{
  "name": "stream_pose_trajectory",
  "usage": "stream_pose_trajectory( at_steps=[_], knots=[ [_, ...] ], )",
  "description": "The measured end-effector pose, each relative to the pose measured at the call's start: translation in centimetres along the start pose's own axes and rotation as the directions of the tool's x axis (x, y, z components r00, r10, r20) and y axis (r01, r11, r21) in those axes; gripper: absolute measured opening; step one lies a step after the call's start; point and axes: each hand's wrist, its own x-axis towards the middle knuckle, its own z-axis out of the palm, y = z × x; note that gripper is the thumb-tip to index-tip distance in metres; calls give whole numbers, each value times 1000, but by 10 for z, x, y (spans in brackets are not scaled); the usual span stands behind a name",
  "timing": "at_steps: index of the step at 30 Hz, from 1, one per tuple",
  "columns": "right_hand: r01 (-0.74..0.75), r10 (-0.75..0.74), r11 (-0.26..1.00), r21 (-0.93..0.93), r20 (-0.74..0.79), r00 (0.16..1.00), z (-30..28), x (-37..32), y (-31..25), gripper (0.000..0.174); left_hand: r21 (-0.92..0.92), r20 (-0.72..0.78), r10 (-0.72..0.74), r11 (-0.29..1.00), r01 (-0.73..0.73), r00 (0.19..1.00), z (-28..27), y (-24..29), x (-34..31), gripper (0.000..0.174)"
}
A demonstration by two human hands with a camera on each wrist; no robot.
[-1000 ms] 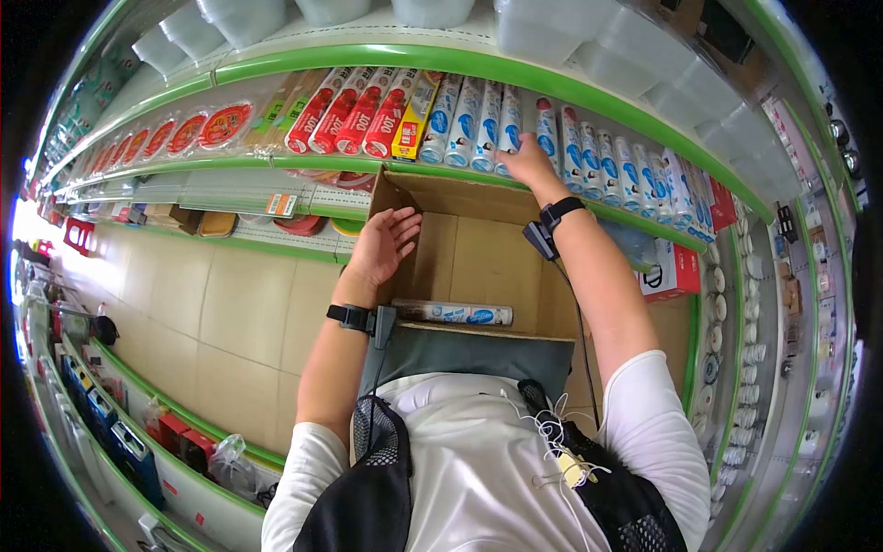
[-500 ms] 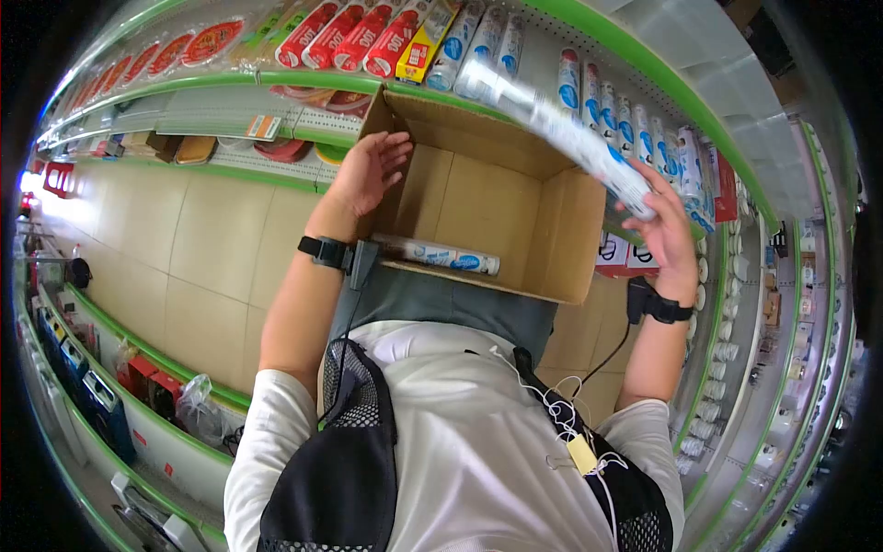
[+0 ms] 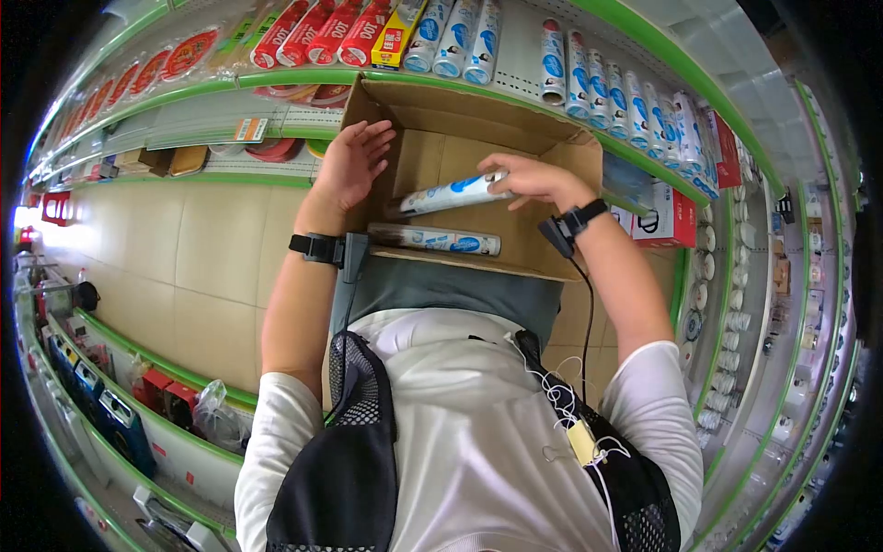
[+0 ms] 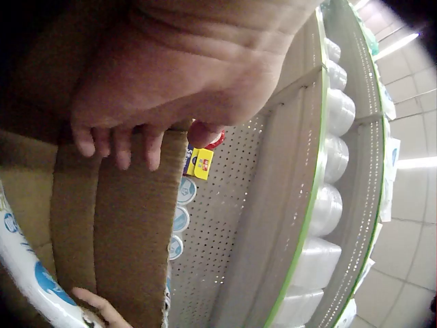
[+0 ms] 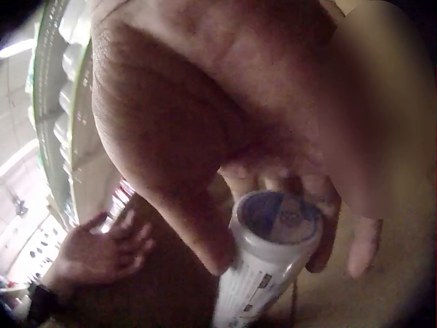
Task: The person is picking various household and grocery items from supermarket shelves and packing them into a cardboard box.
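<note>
An open cardboard box sits at the person's lap, up against the shelf. Inside it, a long white-and-blue packaged roll lies along the near side. My right hand grips a second packaged roll by its right end, over the box, the far end slanting down to the left. In the right wrist view, the thumb and fingers surround the round end of this roll. My left hand is at the box's left wall, fingers extended; the left wrist view shows them over the cardboard.
Similar white-and-blue rolls stand in a row on the shelf, with a gap among them. Red rolls and a yellow box are to the left. A green shelf edge runs behind the box. A red carton is on the right.
My right hand took a roll from the shelf, swung it out to the right, then brought it over the box. The left hand stayed by the left wall.
</note>
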Motion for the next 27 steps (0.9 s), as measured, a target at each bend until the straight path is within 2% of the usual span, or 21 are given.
stream_pose_trajectory(
  at_steps=[2, 4, 5, 8, 9, 10, 12, 15, 16, 18, 19, 20, 21, 22, 23, 24, 25, 26, 27],
  knots=[
    [-57, 86, 978, -200, 143, 986, 2, 34, 19, 64, -13, -21, -18, 1000, 18, 1000, 0, -1, 1, 47],
    [-53, 127, 912, -406, 156, 980, 11, 52, 32, 76, -34, -9, -13, 999, 13, 1000, 0, 1, 0, 45],
    [-99, 178, 867, -489, 118, 977, 17, 54, 37, 75, -32, -7, -11, 999, 11, 1000, 2, 2, -1, 46],
    [-15, 153, 800, -600, 180, 972, 24, 112, 105, 67, -26, -14, -1, 1000, 1, 1000, 11, 5, -7, 47],
    [28, 148, 785, -618, 231, 962, 28, 108, 101, 62, -12, -20, 1, 1000, -1, 1000, 11, 5, -8, 47],
    [28, 152, 781, -624, 233, 960, 32, 116, 112, 62, -20, -23, 4, 1000, -4, 1000, 8, 3, -6, 47],
    [-33, 171, 849, -527, 215, 961, 44, 127, 132, 63, -6, 9, -3, 1000, 3, 1000, 2, 0, 1, 46],
    [23, 134, 770, -638, 198, 971, 50, 102, 99, 60, -6, -20, -12, 1000, 12, 1000, 2, -2, -1, 46],
    [-65, 236, 758, -649, 179, 955, 47, 110, 101, 59, -5, 4, -1, 1000, 1, 1000, -2, -4, 2, 45],
    [-33, 41, 737, -675, -3, 999, 49, 79, 52, 45, -8, -29, -10, 1000, 10, 1000, -1, -2, 0, 46],
    [-29, 47, 714, -700, 6, 999, 40, 73, 35, 45, -37, -38, 8, 999, -10, 999, -2, -3, 2, 46],
    [97, -149, 830, -550, -51, 988, 31, 71, 20, 34, -33, -25, 6, 999, -7, 1000, -3, -2, 3, 46],
    [251, -322, 892, -377, -140, 936, 28, 64, 2, 24, -21, -14, -2, 1000, 2, 1000, -5, -1, 3, 46],
    [390, -403, 915, -105, -273, 874, 35, 33, -44, 10, -31, -29, 4, 1000, -4, 1000, -5, -1, 1, 46],
    [414, -389, 910, -6, -356, 850, 28, 18, -72, 11, -18, -27, 3, 1000, -4, 1000, -3, -1, 1, 46],
    [498, -468, 865, -66, -468, 750, 18, 13, -89, 16, 1, -20, -1, 1000, 1, 1000, -2, 0, 1, 46],
    [535, -579, 799, -275, -594, 559, 0, 29, -89, 21, -7, -22, -6, 1000, 6, 1000, -3, -1, 3, 46],
    [455, -702, 703, -546, -634, 324, -15, 36, -99, 31, 7, -15, -12, 1000, 12, 1000, -3, -2, 4, 46],
    [384, -659, 747, -543, -682, 317, -28, 50, -105, 41, -2, -24, -7, 1000, 7, 1000, -3, -2, 4, 45]
  ],
)
